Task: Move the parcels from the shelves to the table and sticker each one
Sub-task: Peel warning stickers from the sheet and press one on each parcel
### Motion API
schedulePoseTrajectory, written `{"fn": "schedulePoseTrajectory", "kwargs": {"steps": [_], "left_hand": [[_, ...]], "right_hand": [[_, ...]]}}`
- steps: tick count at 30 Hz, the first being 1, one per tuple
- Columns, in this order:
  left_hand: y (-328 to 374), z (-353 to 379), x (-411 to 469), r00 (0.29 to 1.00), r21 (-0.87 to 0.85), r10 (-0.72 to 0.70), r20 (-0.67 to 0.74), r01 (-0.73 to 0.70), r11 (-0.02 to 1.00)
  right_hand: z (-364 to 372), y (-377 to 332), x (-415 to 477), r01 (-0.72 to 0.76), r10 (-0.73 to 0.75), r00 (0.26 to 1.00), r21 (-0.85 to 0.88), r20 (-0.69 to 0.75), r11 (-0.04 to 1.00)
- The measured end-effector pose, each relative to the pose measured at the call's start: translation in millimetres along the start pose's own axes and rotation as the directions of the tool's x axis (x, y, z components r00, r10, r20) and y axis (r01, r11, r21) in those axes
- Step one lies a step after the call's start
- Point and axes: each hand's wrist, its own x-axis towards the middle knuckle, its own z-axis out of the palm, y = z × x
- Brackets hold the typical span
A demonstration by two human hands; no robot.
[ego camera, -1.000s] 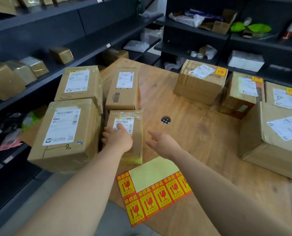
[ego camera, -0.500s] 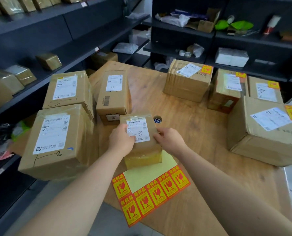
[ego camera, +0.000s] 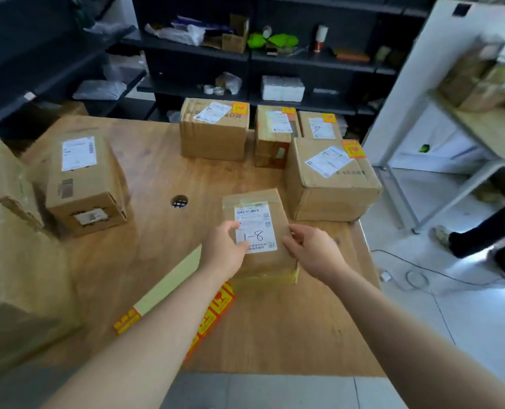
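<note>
My left hand (ego camera: 224, 249) and right hand (ego camera: 313, 252) grip the parcel (ego camera: 260, 231) by its sides, centre frame, over the desk (ego camera: 156, 160). My forearm hides much of the sticker sheet (ego camera: 171, 284), and the boxes (ego camera: 15, 276) at the left edge are cut off.

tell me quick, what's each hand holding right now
Left hand: closed, its grip on the left edge of the small parcel marked 1-8.
Right hand: closed, its grip on that parcel's right edge.

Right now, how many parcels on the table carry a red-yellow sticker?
4, all far right: the wide box, the narrow box beside it, the small box behind, the big box nearest. The cropped left parcels may hide more.
</note>
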Motion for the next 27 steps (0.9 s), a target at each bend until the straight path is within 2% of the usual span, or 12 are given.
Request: {"fn": "schedulePoseTrajectory", "kwargs": {"steps": [6, 13, 16, 19, 23, 27], "left_hand": [[22, 51, -32, 0.993, 0.127, 0.041, 0.107, -0.055, 0.990], [16, 80, -59, 0.991, 0.240, 0.070, 0.111, -0.095, 0.966], [-1, 69, -64, 0.996, 0.354, 0.061, 0.058, -0.078, 0.932], [-31, 40, -71, 0.998, 0.508, 0.046, -0.048, -0.015, 0.861], [-90, -11, -86, 0.988, 0.639, -0.088, -0.127, 0.149, 0.754], [-146, -54, -95, 0.960, 0.650, -0.229, -0.163, 0.279, 0.707]], "right_hand": [[-8, 61, -39, -0.090, 0.091, 0.996, -0.057, 0.018, 0.994], [-7, 91, -54, -0.078, 0.092, 0.993, -0.178, 0.073, 0.981], [-6, 79, -46, 0.089, -0.085, 0.996, -0.297, 0.027, 0.951], [2, 52, -42, 0.254, -0.239, 0.967, -0.333, 0.086, 0.908], [37, 7, -36, 0.427, -0.404, 0.904, -0.326, 0.139, 0.844], [82, -36, -31, 0.533, -0.466, 0.843, -0.294, 0.270, 0.794]]}}
